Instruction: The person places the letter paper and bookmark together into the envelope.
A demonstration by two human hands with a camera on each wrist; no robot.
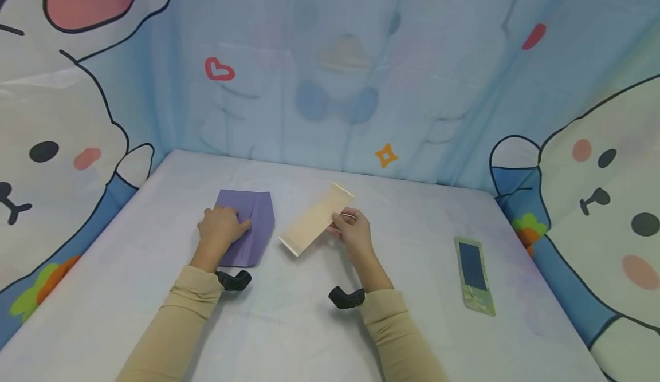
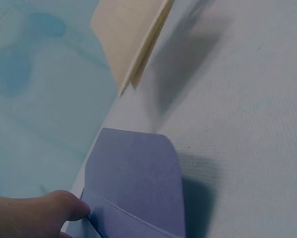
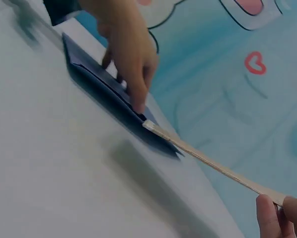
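A purple envelope (image 1: 263, 221) lies left of the middle of the table, its flap side pointing right. My left hand (image 1: 220, 228) grips it from above, thumb at the mouth by the flap; in the left wrist view the flap (image 2: 133, 163) stands a little off the table, over its shadow. A cream sheet of folded paper (image 1: 314, 223) is pinched at its right long edge between the thumb and fingers of my right hand (image 1: 354, 236). The paper is tilted above the table, right of the envelope. The right wrist view shows it edge-on as a thin strip (image 3: 218, 166).
A greenish card-like packet with a dark panel (image 1: 473, 276) lies on the right of the white table (image 1: 289, 325). A blue cartoon-printed curtain (image 1: 268, 95) hangs along the back and sides. Black wrist camera mounts (image 1: 346, 298) hang under both sleeves.
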